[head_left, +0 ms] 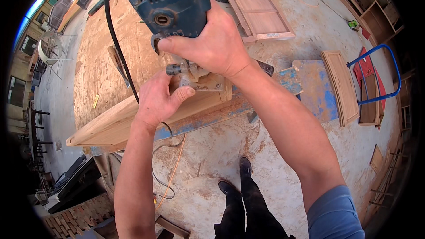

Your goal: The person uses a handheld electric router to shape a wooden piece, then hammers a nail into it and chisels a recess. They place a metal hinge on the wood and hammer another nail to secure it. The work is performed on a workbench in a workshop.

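Observation:
A blue electric router (170, 6) stands on the edge of a wooden panel piece (110, 124), its metal base (206, 82) resting on the wood. My right hand (219, 40) is wrapped round the motor body, the thumb reaching across its lower side. Close beside the base is my left hand (157, 97), its thumb against the base and its other fingers curled over the far side, partly hidden. A black handle knob (173, 69) shows just above the left hand. The router's bit is hidden from view.
The work rests on a dusty wooden tabletop (95, 57) with a blue-painted edge. A black cable (110, 22) crosses it. Panelled wood (248, 0) lies beyond; another panel (340, 86) and a blue-handled cart (394, 68) stand right. Cords (177, 163) trail over the floor near my feet.

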A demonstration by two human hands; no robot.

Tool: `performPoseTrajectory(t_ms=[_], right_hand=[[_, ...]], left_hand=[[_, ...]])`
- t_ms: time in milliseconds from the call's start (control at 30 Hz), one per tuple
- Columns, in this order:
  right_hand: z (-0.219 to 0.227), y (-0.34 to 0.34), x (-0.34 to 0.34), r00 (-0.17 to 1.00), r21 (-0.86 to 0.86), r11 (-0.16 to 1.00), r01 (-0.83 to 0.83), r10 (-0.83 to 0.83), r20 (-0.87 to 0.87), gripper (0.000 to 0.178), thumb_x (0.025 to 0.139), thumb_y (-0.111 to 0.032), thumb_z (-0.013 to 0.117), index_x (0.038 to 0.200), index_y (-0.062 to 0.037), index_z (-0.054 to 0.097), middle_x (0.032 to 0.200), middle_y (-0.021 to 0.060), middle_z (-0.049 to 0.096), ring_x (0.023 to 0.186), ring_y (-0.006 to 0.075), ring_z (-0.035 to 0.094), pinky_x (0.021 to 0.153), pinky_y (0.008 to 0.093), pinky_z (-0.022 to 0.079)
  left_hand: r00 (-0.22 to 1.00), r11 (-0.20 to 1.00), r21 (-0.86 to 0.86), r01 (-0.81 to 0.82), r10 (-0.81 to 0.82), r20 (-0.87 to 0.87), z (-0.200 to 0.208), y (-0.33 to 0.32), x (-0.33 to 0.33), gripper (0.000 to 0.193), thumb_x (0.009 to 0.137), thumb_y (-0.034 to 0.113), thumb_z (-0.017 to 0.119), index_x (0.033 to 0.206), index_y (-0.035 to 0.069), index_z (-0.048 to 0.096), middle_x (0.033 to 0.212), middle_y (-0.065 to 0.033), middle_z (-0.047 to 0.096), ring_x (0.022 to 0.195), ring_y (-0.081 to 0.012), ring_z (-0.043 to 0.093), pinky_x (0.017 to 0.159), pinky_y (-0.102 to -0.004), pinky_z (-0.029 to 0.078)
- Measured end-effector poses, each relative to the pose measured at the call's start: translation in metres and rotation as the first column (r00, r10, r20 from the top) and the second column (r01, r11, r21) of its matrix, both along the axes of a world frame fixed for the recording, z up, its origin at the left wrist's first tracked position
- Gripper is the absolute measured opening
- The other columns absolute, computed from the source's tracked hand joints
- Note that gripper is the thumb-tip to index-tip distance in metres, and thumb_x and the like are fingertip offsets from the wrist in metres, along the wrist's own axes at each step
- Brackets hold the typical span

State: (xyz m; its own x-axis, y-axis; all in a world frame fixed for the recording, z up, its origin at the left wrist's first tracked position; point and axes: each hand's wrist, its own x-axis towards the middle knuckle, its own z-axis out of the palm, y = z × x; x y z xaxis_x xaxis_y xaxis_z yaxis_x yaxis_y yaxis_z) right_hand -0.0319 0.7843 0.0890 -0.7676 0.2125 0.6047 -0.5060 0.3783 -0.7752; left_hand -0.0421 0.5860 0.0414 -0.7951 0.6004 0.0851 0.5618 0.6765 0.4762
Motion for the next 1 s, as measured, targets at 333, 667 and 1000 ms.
performPoseTrajectory(t_ms=[333, 667, 1000], right_hand=[[-0.0006, 0.0002, -0.004, 1.0, -0.008, 1.0, 0.001, -0.001, -0.003, 0.082, 0.06, -0.044, 0.091, 0.116, 0.0065, 0.06, 0.097, 0.0212, 0.073, 0.091, 0.034, 0.072, 0.085, 0.0395, 0.058], [-0.0014, 0.0002, -0.007, 1.0, -0.03, 1.0, 0.009, -0.009, -0.006, 0.077, 0.059, -0.045, 0.091, 0.111, 0.0047, 0.062, 0.095, 0.0213, 0.073, 0.09, 0.0344, 0.073, 0.084, 0.0403, 0.058], [-0.0032, 0.0011, -0.0054, 0.999, -0.024, 1.0, -0.019, 0.018, -0.03, 0.078, 0.06, -0.042, 0.091, 0.114, 0.0055, 0.06, 0.097, 0.0206, 0.072, 0.091, 0.0331, 0.072, 0.084, 0.0396, 0.057]], left_hand=[[0.999, 0.997, 0.071, -0.039, 0.039, 0.001, -0.0029, 0.0014, 0.0011, 0.079, 0.08, 0.074, 0.066, 0.098, -0.002, 0.067, 0.077, -0.0166, 0.063, 0.074, -0.0332, 0.061, 0.07, -0.0418, 0.047], [0.997, 0.994, 0.082, -0.074, 0.072, 0.02, -0.0007, 0.0044, 0.0047, 0.064, 0.082, 0.061, 0.072, 0.106, 0.003, 0.065, 0.079, -0.0151, 0.066, 0.078, -0.0372, 0.065, 0.071, -0.0454, 0.049], [1.0, 1.0, -0.005, -0.03, 0.03, 0.003, 0.0, 0.003, 0.0004, 0.077, 0.08, 0.073, 0.066, 0.107, 0.001, 0.064, 0.076, -0.0149, 0.062, 0.075, -0.0345, 0.062, 0.07, -0.0435, 0.047]])
